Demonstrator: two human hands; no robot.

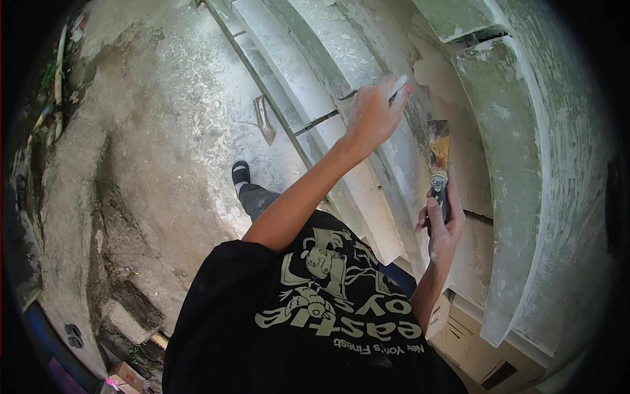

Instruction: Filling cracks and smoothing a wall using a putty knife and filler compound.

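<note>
A putty knife (pixel 439 154) is gripped in the right hand (pixel 445 230) to the left of a curved green panel (pixel 518 177), the blade set apart from the panel's inner edge. The knife's long axis is carried lengthwise, roughly along the panel's run; the stained blade is pointed away from the wearer's body, and the dark handle is directed back toward it. The right fingers and thumb are clamped around that handle. Farther left of the panel, and farther from the body than the right hand, a pale object (pixel 398 85) is clasped by the curled fingers of the left hand (pixel 374 121); its full shape is hidden by the grip. Long pale slabs (pixel 289 72) are ranged left of the panel, dust and flakes being seen among them. Well left of the panel, beyond the slabs, a sandaled foot (pixel 241 173) is planted on a worn concrete floor (pixel 164 125). Brown cardboard (pixel 462 335) is seen by the panel's near end.
</note>
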